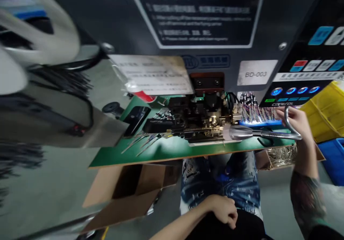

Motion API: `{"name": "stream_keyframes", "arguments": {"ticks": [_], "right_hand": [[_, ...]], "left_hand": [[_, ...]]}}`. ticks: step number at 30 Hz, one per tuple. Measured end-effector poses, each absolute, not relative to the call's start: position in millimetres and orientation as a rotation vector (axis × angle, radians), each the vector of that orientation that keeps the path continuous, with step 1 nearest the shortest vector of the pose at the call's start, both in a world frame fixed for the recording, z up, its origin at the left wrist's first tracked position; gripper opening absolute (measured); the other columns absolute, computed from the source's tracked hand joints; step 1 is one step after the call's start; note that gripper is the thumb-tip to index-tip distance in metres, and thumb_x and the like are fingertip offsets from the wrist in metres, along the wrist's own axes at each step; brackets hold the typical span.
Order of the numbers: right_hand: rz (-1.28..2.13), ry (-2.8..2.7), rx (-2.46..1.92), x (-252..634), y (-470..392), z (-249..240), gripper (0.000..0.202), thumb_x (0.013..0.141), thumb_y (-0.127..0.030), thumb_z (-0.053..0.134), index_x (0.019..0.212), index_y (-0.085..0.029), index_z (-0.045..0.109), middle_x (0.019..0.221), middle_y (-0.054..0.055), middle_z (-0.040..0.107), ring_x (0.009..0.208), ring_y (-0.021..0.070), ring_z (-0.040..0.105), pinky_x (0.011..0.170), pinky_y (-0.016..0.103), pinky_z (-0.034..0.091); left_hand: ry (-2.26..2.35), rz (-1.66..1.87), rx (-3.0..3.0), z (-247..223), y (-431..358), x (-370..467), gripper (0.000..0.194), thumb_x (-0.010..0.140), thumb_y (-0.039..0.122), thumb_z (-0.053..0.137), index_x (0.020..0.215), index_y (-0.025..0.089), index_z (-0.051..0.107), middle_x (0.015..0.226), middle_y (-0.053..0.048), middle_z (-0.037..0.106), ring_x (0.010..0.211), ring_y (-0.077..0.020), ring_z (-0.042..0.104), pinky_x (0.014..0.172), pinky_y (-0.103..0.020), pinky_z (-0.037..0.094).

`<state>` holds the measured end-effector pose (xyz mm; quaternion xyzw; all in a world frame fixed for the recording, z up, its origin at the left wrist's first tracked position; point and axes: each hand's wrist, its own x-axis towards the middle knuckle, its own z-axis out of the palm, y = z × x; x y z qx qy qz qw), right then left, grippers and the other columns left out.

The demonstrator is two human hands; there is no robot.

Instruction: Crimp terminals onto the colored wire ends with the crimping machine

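My right hand (295, 120) reaches to the right end of the green bench, behind the curved metal neck of a lamp (242, 132). Its fingers are pressed together at the edge of a blue tray (264, 122) full of short wires with pale ends; what they hold, if anything, is too small to tell. My left hand (224, 210) rests on my lap with the fingers curled in and nothing visible in it. Between them, a dark crimping mechanism (212, 120) with brass parts sits under the grey machine body.
The green bench top (172, 148) carries a black device (137, 120) and loose wires at left. Cardboard boxes (126, 204) stand below it. A yellow crate (326, 113) and a blue bin (334, 161) are at right. Hanging cables fill the left side.
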<state>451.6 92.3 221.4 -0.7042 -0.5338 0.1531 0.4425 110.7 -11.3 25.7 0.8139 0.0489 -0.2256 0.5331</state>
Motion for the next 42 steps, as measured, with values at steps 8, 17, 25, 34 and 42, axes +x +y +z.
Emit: {"name": "stream_keyframes", "arguments": {"ticks": [8, 17, 25, 34, 42], "right_hand": [[1.027, -1.014, -1.787, 440.5, -48.3, 189.1, 0.043, 0.076, -0.061, 0.086, 0.102, -0.027, 0.084, 0.069, 0.008, 0.066, 0.048, 0.0176, 0.048, 0.043, 0.033, 0.033], [1.511, -2.046, -1.531, 308.0, -34.9, 106.7, 0.037, 0.094, -0.040, 0.060, 0.117, -0.018, 0.078, 0.086, 0.008, 0.077, 0.079, 0.0259, 0.069, 0.073, 0.034, 0.051], [1.618, -1.949, -1.515, 300.3, -11.8, 72.1, 0.027, 0.091, -0.027, 0.065, 0.111, -0.017, 0.079, 0.070, 0.003, 0.074, 0.065, 0.0219, 0.068, 0.067, 0.030, 0.050], [1.677, -1.368, -1.469, 303.5, -12.2, 47.3, 0.032, 0.091, -0.048, 0.069, 0.100, -0.018, 0.076, 0.064, 0.000, 0.072, 0.063, 0.0202, 0.070, 0.067, 0.031, 0.055], [1.956, -0.834, -1.128, 233.8, -30.4, 54.1, 0.035, 0.100, -0.048, 0.069, 0.104, -0.014, 0.072, 0.094, 0.005, 0.077, 0.083, 0.0205, 0.075, 0.080, 0.040, 0.062]], "left_hand": [[0.117, -0.542, 1.879, 20.6, -18.9, 115.9, 0.035, 0.083, 0.031, 0.083, 0.052, 0.025, 0.067, 0.050, 0.006, 0.063, 0.058, -0.0193, 0.063, 0.063, -0.029, 0.044], [0.319, -0.365, 2.048, 58.9, -26.0, 98.8, 0.031, 0.084, 0.032, 0.086, 0.059, 0.024, 0.069, 0.056, 0.006, 0.068, 0.073, -0.0210, 0.070, 0.071, -0.030, 0.044], [0.832, 0.088, 2.024, 95.8, 19.5, 41.7, 0.021, 0.096, 0.027, 0.069, 0.078, 0.020, 0.076, 0.082, -0.004, 0.076, 0.091, -0.0231, 0.069, 0.085, -0.031, 0.046], [1.241, 0.523, 1.825, 120.5, 19.8, -22.1, 0.037, 0.105, 0.036, 0.046, 0.087, 0.017, 0.072, 0.074, -0.004, 0.075, 0.073, -0.0203, 0.070, 0.072, -0.027, 0.051], [0.810, 0.539, 1.826, 113.7, -3.1, 56.0, 0.021, 0.103, 0.029, 0.059, 0.103, 0.017, 0.076, 0.103, -0.009, 0.080, 0.093, -0.0213, 0.077, 0.086, -0.029, 0.059]]}}
